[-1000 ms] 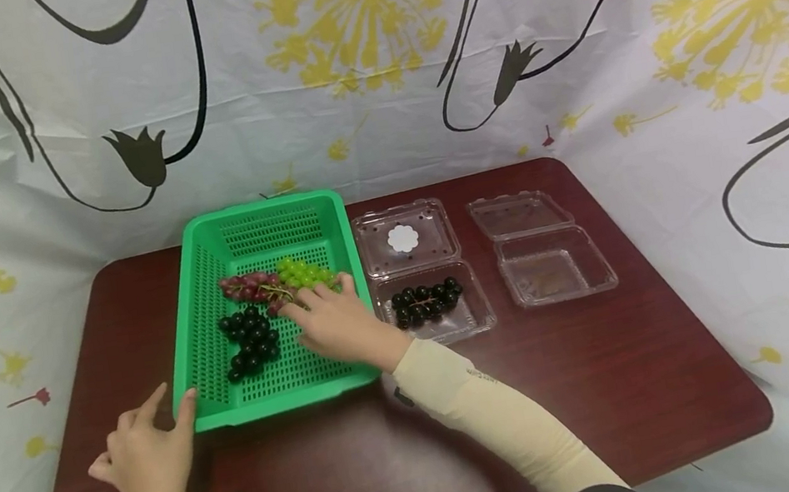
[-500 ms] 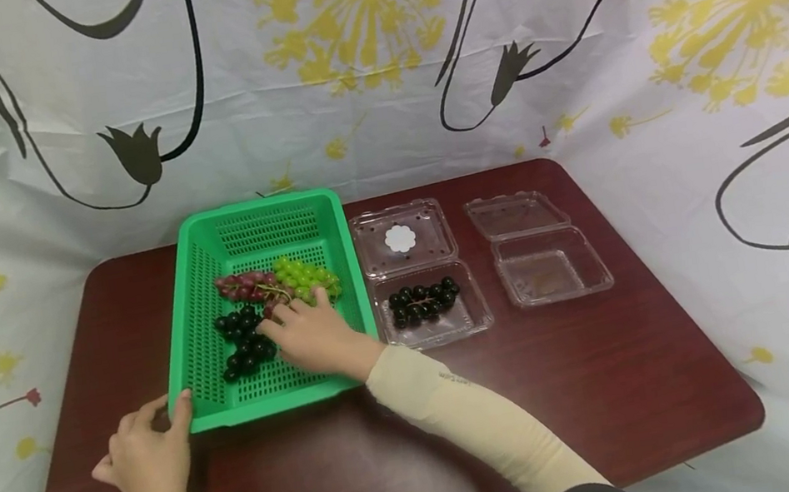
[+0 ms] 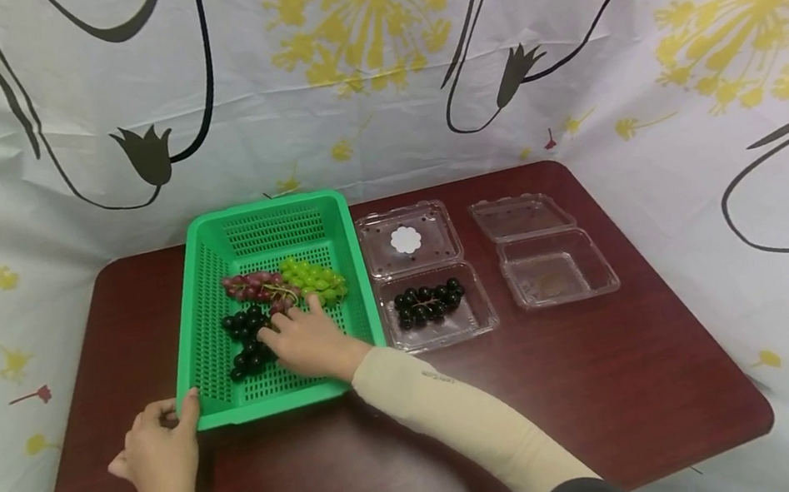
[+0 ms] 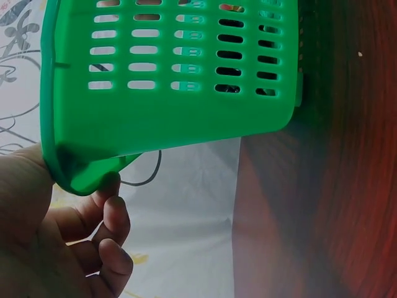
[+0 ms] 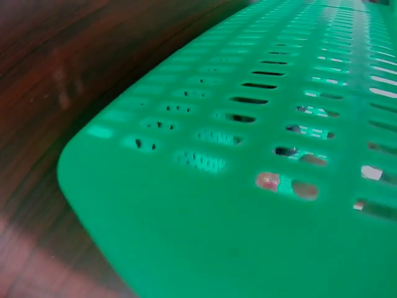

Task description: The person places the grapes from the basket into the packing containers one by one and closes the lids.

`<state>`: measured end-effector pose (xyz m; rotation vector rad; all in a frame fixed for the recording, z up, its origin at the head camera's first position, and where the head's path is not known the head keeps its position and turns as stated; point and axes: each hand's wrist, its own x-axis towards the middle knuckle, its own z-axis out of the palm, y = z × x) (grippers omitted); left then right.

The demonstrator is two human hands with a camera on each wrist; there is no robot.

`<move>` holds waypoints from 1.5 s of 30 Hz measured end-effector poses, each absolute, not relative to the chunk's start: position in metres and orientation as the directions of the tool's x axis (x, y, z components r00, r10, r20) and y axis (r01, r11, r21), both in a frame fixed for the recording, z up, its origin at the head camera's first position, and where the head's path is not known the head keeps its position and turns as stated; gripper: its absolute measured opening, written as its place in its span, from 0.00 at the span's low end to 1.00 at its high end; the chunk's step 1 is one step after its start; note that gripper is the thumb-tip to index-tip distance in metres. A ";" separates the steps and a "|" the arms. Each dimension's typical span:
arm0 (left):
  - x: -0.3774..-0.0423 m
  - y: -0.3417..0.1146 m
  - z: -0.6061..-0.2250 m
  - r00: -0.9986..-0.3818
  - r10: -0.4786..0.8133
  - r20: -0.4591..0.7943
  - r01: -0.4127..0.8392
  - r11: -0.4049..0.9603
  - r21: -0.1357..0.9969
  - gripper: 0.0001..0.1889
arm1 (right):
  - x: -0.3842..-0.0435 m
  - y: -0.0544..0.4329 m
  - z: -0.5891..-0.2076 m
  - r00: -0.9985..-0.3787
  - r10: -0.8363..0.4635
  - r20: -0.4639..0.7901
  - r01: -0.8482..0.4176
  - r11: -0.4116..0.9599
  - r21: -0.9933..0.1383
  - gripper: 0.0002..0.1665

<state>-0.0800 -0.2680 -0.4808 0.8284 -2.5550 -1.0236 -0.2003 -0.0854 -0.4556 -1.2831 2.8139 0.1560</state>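
Note:
In the head view, a green slotted plastic basket [image 3: 362,284] stands at the left of the table. My left hand [image 3: 161,459] grips its front left corner; the left wrist view has the thumb over the rim and fingertips under it. Inside the basket, my right hand [image 3: 311,342] reaches down with its fingertips at the right side of a bunch of black grapes [image 3: 241,325]. Behind lie a bunch of red grapes [image 3: 249,286] and a bunch of green grapes [image 3: 316,278]. The basket wall [image 5: 186,236] hides most of the right hand in the right wrist view; I cannot tell whether it pinches the grapes.
Right of the basket, an open clear clamshell box [image 3: 480,314] holds another bunch of black grapes [image 3: 429,304]. Farther right stands a second open clear box [image 3: 557,269]. Both are on the dark red wooden table [image 3: 633,380], with a patterned cloth [image 3: 379,139] behind it.
My right hand has moved left, from beside the green grapes to the black grapes. The left hand's fingers have closed in on the basket's corner.

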 end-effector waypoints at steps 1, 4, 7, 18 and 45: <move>-0.080 -0.268 -0.481 -0.800 -0.600 0.034 -0.408 0.584 0.702 0.25 | -0.201 -0.087 -0.456 -0.652 -0.753 -0.085 -0.758 0.648 0.072 0.30; -0.081 -0.269 -0.481 -0.796 -0.605 0.025 -0.414 0.575 0.705 0.25 | -0.202 -0.091 -0.456 -0.647 -0.756 -0.099 -0.762 0.643 0.074 0.30; -0.080 -0.269 -0.481 -0.798 -0.602 0.012 -0.420 0.570 0.706 0.26 | -0.202 -0.095 -0.454 -0.651 -0.749 -0.124 -0.759 0.647 0.080 0.29; -0.079 -0.269 -0.486 -0.794 -0.608 0.001 -0.430 0.563 0.706 0.27 | -0.201 -0.110 -0.455 -0.624 -0.763 -0.168 -0.780 0.595 0.195 0.21; -0.082 -0.269 -0.494 -0.780 -0.626 0.028 -0.416 0.550 0.725 0.26 | -0.202 -0.136 -0.463 -0.622 -0.748 -0.233 -0.776 0.548 0.312 0.20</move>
